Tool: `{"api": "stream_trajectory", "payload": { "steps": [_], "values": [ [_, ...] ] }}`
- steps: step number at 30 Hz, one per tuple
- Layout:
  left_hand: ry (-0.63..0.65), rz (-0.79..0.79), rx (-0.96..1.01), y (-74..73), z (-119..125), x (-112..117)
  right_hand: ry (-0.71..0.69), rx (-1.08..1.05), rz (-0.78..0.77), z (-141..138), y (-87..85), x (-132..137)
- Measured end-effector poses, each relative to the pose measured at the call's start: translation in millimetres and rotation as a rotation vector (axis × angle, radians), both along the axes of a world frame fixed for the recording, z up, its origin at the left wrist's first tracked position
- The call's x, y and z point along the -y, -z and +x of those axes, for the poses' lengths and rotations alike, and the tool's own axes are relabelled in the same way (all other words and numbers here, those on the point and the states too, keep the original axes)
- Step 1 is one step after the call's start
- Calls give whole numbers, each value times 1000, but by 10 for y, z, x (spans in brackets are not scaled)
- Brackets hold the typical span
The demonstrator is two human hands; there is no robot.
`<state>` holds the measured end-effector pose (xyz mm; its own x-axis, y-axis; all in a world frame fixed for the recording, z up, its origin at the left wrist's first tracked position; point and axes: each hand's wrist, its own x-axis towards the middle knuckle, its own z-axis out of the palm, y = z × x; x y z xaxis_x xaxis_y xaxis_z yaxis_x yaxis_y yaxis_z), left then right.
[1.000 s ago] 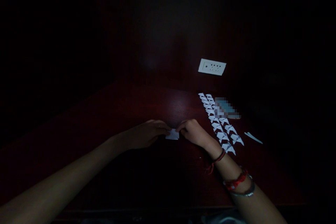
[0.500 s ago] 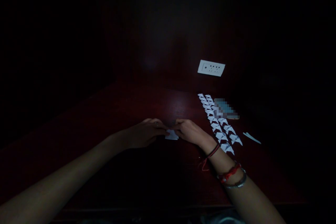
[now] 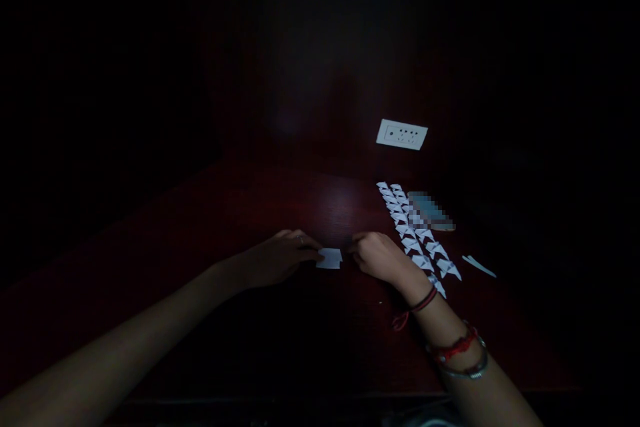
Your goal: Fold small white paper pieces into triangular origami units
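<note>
A small white rectangular paper (image 3: 331, 259) lies left of two rows of folded white paper pieces (image 3: 410, 245), touched by the bare left hand (image 3: 280, 258), whether pinched I cannot tell, while the right hand (image 3: 379, 257), nearer these rows, is curled, its grip also unclear.

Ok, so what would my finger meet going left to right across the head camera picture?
Left hand → small white paper → right hand → blurred-out flat thing → thin white strips. The folded papers and wall socket overlap others sideways, so I skipped them.
</note>
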<state>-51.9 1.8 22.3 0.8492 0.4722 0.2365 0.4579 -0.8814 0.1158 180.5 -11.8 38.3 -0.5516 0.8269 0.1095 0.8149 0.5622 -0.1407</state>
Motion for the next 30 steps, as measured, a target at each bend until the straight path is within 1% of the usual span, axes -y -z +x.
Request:
{"api": "stream_trajectory", "payload": {
  "steps": [2, 4, 7, 9, 10, 11, 12, 14, 16, 17, 19, 22, 25, 30],
  "values": [
    [-5, -1, 14, 5, -1, 4, -28, -24, 19, 44, 11, -12],
    [-19, 9, 30, 19, 7, 0, -75, -95, 20, 64, 19, -17],
    [-39, 27, 35, 48, 32, -13, -151, -192, -3, 41, 43, -26],
    [-43, 30, 21, 61, 55, -17, -165, -232, 11, 4, 81, -55],
    [-43, 27, 10, 62, 69, -15, -148, -254, 33, -16, 107, -77],
    [-41, 18, 0, 59, 83, -12, -94, -282, 61, -36, 136, -102],
    [-33, 6, -11, 53, 99, -6, -11, -307, 95, -54, 165, -126],
    [-16, -25, -24, 32, 129, 6, 115, -331, 122, -85, 211, -164],
    [-6, -49, -18, 6, 150, 17, 195, -337, 156, -110, 231, -174],
    [-4, -56, -11, -7, 154, 21, 201, -331, 168, -122, 229, -168],
    [-3, -62, 3, -34, 146, 25, 166, -305, 156, -151, 212, -141],
    [-9, -69, 19, -66, 111, 27, 121, -278, 70, -203, 179, -95],
    [-3, -94, 29, -77, 90, 22, 157, -261, 40, -240, 163, -70],
    [19, -140, 58, -81, 114, 17, 206, -202, 85, -254, 148, -50]
  ]
}}
